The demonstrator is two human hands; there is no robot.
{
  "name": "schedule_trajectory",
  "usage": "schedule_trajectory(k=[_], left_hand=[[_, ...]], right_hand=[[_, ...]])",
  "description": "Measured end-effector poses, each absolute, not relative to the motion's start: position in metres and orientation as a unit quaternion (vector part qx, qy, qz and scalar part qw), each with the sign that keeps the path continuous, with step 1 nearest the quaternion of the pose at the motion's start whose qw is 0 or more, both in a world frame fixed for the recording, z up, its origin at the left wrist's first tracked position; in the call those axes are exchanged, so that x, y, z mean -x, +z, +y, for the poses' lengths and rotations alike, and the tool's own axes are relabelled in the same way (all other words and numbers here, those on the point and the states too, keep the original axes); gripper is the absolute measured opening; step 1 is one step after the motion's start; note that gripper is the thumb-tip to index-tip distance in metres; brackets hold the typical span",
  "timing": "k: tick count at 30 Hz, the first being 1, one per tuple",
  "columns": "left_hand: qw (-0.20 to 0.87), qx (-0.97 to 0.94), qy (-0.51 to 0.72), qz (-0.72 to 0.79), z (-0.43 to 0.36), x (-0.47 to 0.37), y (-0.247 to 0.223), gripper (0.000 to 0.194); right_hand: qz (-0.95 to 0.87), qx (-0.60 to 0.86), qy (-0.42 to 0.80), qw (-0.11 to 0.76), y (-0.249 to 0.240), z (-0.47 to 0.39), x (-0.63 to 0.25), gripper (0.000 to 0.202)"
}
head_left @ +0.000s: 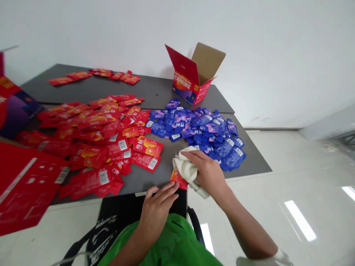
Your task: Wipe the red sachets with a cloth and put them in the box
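At the table's front edge lies a red and orange pouch point(180, 179), partly hidden by a cloth. My right hand point(209, 173) is closed around that crumpled cream cloth point(186, 167), which rests against the pouch's upper right part. The fingertips of my left hand point(159, 207) lie on the pouch's lower edge, stretched out and flat. Just left of the cloth, two more red pouches point(146, 146) overlap on the table. A heap of blue pouches point(205, 127) spreads beyond my right hand.
A large pile of red pouches point(94, 122) covers the left of the grey table point(155, 96). Several more lie in a row point(122, 76) at the back. An open printed carton point(185, 87) stands behind the blue heap. Red cardboard point(30, 184) juts over the near left.
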State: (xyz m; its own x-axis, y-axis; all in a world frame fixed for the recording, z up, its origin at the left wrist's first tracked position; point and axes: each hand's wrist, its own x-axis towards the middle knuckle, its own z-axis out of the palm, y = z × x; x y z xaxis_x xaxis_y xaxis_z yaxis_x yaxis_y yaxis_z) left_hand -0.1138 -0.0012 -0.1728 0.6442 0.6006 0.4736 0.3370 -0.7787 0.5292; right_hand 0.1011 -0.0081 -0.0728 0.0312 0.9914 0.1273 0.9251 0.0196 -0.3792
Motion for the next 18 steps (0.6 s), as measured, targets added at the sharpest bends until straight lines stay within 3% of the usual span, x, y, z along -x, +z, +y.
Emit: schedule_trajectory(k=[5, 13, 18], left_hand=[[0.204, -0.887, 0.31, 0.274, -0.002, 0.114, -0.173, 0.036], [0.199, -0.888, 0.32, 0.263, 0.002, 0.114, -0.171, 0.037], [0.205, -0.89, 0.298, 0.277, 0.0, 0.113, -0.171, 0.036]], right_hand=[[-0.715, 0.663, 0.179, 0.13, -0.09, -0.027, -0.082, 0.05], [-0.664, 0.73, 0.088, 0.134, -0.075, 0.019, -0.113, 0.053], [-0.704, 0.679, 0.156, 0.14, -0.073, -0.027, -0.082, 0.055]])
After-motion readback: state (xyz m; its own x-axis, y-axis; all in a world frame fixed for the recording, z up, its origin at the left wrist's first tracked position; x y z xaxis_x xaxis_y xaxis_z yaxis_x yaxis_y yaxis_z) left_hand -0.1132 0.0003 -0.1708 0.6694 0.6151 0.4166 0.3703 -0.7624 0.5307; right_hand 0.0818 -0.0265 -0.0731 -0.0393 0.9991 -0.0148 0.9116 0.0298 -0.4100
